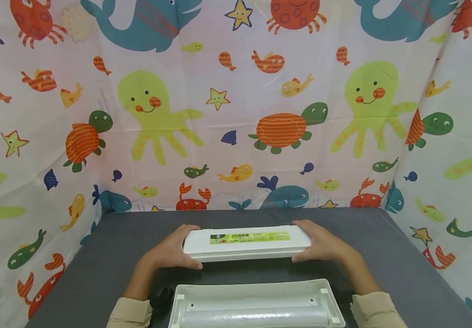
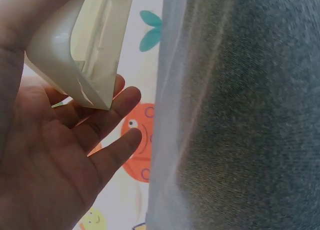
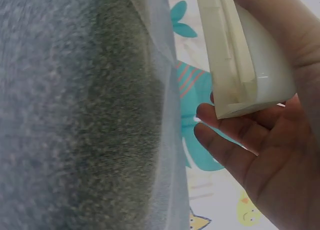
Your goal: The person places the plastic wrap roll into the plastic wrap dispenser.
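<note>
Between my two hands is a long white lid (image 1: 246,250) with a green and yellow label, raised above the grey table. My left hand (image 1: 174,249) grips its left end, thumb at the near edge and fingers behind. On the opposite end, my right hand (image 1: 322,243) holds it the same way. Both wrist views show the lid's hollow underside, at the left end (image 2: 102,65) and the right end (image 3: 222,65). Nearer to me sits an open white cling film box (image 1: 252,287), cut off by the frame's bottom edge. Inside it lies a roll of clear cling film (image 1: 256,315).
A dark grey cloth (image 1: 137,232) covers the table. Behind and at both sides hangs a white curtain (image 1: 215,127) printed with sea animals. Dark objects (image 1: 162,298) sit by each wrist, partly hidden. A translucent whitish band (image 2: 172,115) runs along the grey surface in the wrist views.
</note>
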Tool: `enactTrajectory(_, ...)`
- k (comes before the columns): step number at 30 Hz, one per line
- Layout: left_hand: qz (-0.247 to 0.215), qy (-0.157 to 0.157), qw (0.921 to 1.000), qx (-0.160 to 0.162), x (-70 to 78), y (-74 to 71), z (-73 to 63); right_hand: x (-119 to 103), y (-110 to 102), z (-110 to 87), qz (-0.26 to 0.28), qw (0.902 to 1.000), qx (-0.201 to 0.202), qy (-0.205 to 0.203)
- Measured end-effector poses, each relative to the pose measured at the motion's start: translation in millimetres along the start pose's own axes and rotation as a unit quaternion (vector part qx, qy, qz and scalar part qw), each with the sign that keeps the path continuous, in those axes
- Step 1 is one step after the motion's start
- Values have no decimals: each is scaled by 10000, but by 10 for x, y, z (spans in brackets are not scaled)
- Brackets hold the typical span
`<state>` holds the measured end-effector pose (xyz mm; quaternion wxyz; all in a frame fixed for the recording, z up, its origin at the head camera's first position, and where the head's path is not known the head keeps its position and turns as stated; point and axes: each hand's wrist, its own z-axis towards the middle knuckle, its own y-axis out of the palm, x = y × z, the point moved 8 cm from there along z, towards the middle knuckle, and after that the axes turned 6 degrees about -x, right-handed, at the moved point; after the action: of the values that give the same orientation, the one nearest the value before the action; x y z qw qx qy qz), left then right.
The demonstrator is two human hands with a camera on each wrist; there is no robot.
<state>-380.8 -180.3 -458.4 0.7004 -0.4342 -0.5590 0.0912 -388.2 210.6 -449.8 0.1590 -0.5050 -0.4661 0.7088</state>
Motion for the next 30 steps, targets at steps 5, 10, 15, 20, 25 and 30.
enactTrajectory(5, 0, -10, 10000, -15, 58, -26, -23, -53, -53, -36, 5, 10000, -9, 60)
enactTrajectory(10, -74, 17, 9999, -77, 128, -43, -66, -112, -84, -87, 115, 9999, -71, 61)
enactTrajectory(15, -174, 34, 9997, -166, 189, -47, -100, -162, -114, -121, 164, 9997, -194, 44)
enactTrajectory(20, -271, 12, 9988, -419, 241, -29, -133, -237, -159, -182, 207, 9991, -357, 59)
enactTrajectory(25, -275, 37, 9978, -596, 304, -30, -174, -313, -194, -236, 256, 9981, -561, 37)
enactTrajectory(30, -334, 66, 9954, -899, 381, -15, -216, -351, -182, -273, 445, 9945, -928, 171)
